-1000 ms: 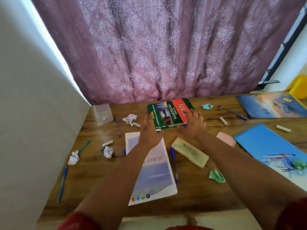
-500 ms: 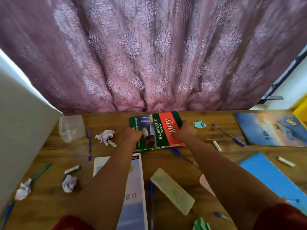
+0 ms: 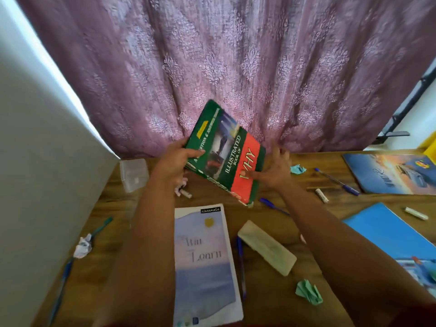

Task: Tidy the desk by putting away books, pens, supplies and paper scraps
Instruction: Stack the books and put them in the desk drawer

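Observation:
A green and red book [image 3: 225,152], "Illustrated Book of Why", is tilted up off the wooden desk [image 3: 271,300] in front of the curtain. My left hand [image 3: 175,165] grips its left edge, thumb on the cover. My right hand [image 3: 273,171] holds its right lower corner, thumb pressed on the red part, fingers spread behind. A pale notebook [image 3: 205,265] lies flat between my forearms. A blue pen [image 3: 241,265] lies beside it, another blue pen [image 3: 273,206] under the book's corner.
A clear plastic box [image 3: 134,174] stands at the back left. Crumpled paper [image 3: 82,246], green scraps [image 3: 309,292], a teal scrap [image 3: 297,169], chalk pieces [image 3: 322,195], a beige eraser block [image 3: 266,247], more pens [image 3: 337,181] and two blue books [image 3: 391,173] [image 3: 391,234] lie around. A wall panel [image 3: 42,161] stands left.
The book was lying flat at the back of the desk with both hands on it. Now both hands have lifted it and tipped it upright, leaning left.

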